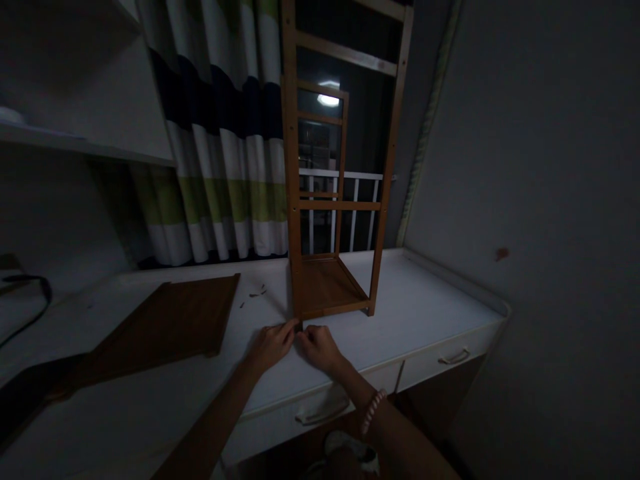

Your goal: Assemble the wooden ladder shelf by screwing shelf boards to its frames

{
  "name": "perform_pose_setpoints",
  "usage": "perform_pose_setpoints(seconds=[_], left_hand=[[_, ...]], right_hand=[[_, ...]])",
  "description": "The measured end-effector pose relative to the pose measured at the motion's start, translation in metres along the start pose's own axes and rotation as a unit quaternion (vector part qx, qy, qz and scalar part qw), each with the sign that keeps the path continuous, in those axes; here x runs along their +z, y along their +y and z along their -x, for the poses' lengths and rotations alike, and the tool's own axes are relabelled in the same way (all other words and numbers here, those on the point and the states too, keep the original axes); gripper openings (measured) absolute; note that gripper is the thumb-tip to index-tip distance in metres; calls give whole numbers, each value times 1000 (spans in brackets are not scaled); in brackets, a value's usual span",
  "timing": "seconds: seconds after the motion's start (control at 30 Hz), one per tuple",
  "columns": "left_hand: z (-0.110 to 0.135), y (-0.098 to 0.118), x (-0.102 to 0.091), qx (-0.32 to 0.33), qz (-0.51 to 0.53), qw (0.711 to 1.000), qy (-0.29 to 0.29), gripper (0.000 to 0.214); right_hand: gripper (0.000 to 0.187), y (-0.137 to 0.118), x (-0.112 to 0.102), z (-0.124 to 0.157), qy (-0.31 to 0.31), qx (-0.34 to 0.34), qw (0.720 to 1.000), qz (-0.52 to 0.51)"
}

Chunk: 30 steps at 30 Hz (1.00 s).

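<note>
A tall brown wooden shelf frame (293, 230) stands upright on the white desk, with a bottom shelf panel (327, 283) fitted between its legs. At the foot of its near left leg, my left hand (274, 343) is closed, its thumb and fingertips pressed together by the leg. Close beside it my right hand (320, 345) is curled into a loose fist against the same leg, a beaded bracelet (374, 410) on the wrist. The dim light and the fingers hide whatever small thing they may grip.
Left on the desk (425, 293) lies a brown slatted wooden panel (170, 320), with small dark scraps (255, 294) near it. A black cable (43, 287) is at far left. Behind are a striped curtain (220, 147) and a window. Drawer handles (323, 413) project from the desk front.
</note>
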<state>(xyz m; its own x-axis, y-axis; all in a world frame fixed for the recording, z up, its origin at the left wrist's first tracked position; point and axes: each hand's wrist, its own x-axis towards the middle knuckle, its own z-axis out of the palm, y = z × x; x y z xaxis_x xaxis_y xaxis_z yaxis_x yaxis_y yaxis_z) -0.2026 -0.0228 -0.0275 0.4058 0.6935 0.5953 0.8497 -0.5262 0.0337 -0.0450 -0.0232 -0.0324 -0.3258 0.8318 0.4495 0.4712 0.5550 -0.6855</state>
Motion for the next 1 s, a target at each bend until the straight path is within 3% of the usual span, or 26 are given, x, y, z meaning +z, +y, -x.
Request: perform_pose_setpoints(seconds=[0.17,0.3,0.63,0.9,1.0], left_hand=[[0,1,-2,-2,10,1000,-2,26],[2,1,-2,-8,19,999,25,25],[-7,3,-7,-156,88,983,41,27],[-31,17,6,-198,168,949,177,27],[-41,18,16,-201,252,928,184,27]], right_hand=[[40,5,8,-5,-46,45,977,-203],[44,1,10,-5,-58,93,955,-275],[42,-5,15,-6,-37,143,936,-319],[36,-4,12,-5,-36,106,948,-299],[33,-2,14,-6,-42,92,948,-302]])
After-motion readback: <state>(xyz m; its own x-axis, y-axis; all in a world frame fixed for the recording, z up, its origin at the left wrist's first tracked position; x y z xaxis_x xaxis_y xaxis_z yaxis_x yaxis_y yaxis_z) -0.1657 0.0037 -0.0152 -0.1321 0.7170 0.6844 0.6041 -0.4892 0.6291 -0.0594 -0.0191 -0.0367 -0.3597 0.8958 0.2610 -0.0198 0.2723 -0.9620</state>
